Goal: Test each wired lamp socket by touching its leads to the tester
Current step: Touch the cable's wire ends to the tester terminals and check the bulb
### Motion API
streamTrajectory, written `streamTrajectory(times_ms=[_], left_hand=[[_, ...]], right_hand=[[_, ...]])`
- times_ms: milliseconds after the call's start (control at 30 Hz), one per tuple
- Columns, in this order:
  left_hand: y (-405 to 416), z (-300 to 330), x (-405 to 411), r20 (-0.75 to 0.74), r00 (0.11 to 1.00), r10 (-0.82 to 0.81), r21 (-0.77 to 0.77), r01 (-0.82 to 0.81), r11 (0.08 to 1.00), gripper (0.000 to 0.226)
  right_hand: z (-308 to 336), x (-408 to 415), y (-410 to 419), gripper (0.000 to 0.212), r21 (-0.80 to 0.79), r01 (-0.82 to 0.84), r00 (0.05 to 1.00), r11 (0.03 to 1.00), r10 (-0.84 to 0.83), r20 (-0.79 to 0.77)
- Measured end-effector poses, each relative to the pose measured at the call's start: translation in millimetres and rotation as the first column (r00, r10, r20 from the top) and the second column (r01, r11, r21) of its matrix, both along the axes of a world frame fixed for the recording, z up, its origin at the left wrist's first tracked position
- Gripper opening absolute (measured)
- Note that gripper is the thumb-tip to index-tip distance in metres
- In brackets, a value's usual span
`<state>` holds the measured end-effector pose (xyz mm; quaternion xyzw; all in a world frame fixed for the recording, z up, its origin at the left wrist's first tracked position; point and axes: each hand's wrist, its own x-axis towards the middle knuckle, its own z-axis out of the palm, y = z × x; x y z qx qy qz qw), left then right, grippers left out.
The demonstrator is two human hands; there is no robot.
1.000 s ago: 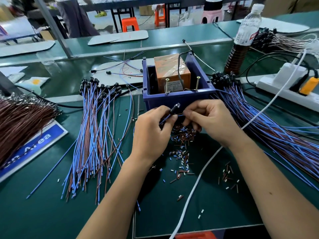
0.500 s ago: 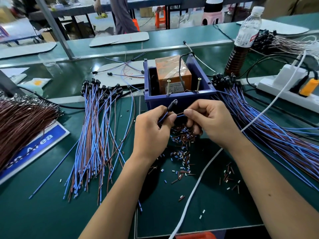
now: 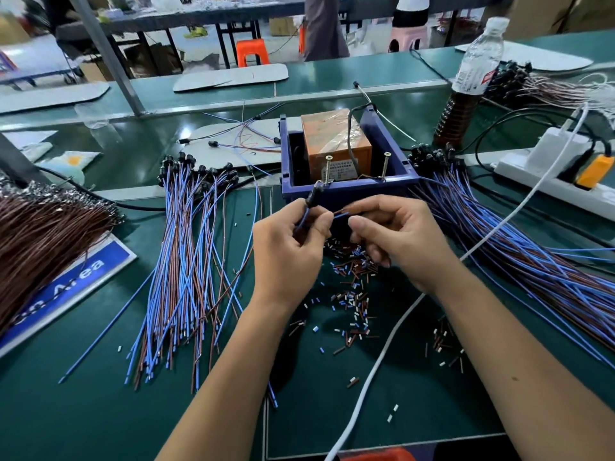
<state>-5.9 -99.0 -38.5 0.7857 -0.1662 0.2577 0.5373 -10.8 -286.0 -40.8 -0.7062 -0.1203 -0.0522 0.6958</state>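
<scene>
The tester, an orange block with two upright screws, sits in a dark blue open box at the middle of the bench. My left hand pinches one wired lamp socket, its black head pointing up just below the box's front wall. My right hand pinches the blue lead ends of that socket right beside the left fingers. A spread pile of wired sockets lies left of my hands. Another pile fans out on the right.
Cut insulation bits litter the green mat under my hands. A white cable crosses the mat to a power strip at right. A bottle stands behind the right pile. Brown wire bundle lies far left.
My hands stay in front of the box with the socket. The socket head has tipped slightly up toward the box wall. A person in the background has walked to the right.
</scene>
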Motion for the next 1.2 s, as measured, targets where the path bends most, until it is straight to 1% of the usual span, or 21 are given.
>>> streamTrajectory(times_ms=[100, 167, 267, 300, 433, 500, 567, 633, 700, 800, 867, 933, 967, 1033, 1200], left_hand=[[-7, -1, -4, 0.009, 1.000, -0.007, -0.052, 0.007, 0.999, 0.013], [-11, -2, -7, -0.006, 1.000, -0.021, -0.097, 0.021, 0.995, 0.013], [-14, -1, -9, 0.026, 0.999, -0.024, -0.178, 0.028, 0.984, 0.012], [-15, -1, -9, 0.045, 0.999, 0.003, -0.199, 0.006, 0.980, 0.011], [-18, 1, -8, 0.144, 0.964, 0.222, -0.266, -0.178, 0.947, 0.010], [-20, 4, -7, 0.148, 0.949, 0.277, -0.328, -0.217, 0.919, 0.012], [-22, 7, -5, 0.132, 0.942, 0.309, -0.374, -0.242, 0.895, 0.014], [-24, 6, -4, 0.104, 0.943, 0.318, -0.391, -0.255, 0.884, 0.012], [-26, 6, -3, 0.066, 0.948, 0.313, -0.403, -0.261, 0.877, 0.012], [-32, 6, -2, 0.050, 0.949, 0.311, -0.394, -0.267, 0.879, 0.011], [-35, 6, -1, 0.028, 0.952, 0.304, -0.405, -0.267, 0.874, 0.011], [-38, 6, 1, 0.011, 0.955, 0.297, -0.406, -0.268, 0.874, 0.011], [-39, 6, 1, 0.007, 0.955, 0.296, -0.396, -0.269, 0.878, 0.011], [-40, 6, 0, 0.012, 0.958, 0.287, -0.376, -0.261, 0.889, 0.012], [-39, 4, 1, 0.013, 0.965, 0.262, -0.366, -0.239, 0.899, 0.013]], right_hand=[[-3, -3, 19, 0.014, 0.138, 0.010, 1.000, 0.990, -0.012, 0.019], [-3, -4, 27, 0.012, 0.221, 0.024, 0.999, 0.975, -0.029, 0.018], [-1, -5, 27, 0.011, 0.292, 0.032, 0.999, 0.956, -0.038, 0.013], [0, -5, 26, 0.012, 0.301, 0.031, 0.999, 0.953, -0.040, 0.024], [7, -7, 23, 0.013, 0.356, 0.007, 0.991, 0.934, -0.053, 0.121], [12, -6, 19, 0.012, 0.392, -0.011, 0.986, 0.920, -0.056, 0.160], [15, -5, 15, 0.013, 0.417, 0.022, 0.979, 0.909, -0.103, 0.173], [14, -3, 11, 0.015, 0.424, 0.113, 0.964, 0.899, -0.202, 0.171], [13, -1, 7, 0.011, 0.397, 0.246, 0.929, 0.884, -0.331, 0.163], [11, 1, 3, 0.006, 0.311, 0.444, 0.841, 0.840, -0.511, 0.178], [9, 2, 3, 0.005, 0.197, 0.565, 0.766, 0.802, -0.598, 0.236], [8, 1, 4, 0.008, 0.078, 0.669, 0.685, 0.739, -0.653, 0.323], [7, 1, 4, 0.009, 0.041, 0.704, 0.653, 0.709, -0.670, 0.353], [8, 0, 5, 0.012, 0.002, 0.740, 0.621, 0.673, -0.684, 0.382], [12, -2, 9, 0.014, -0.063, 0.749, 0.612, 0.660, -0.651, 0.449]])
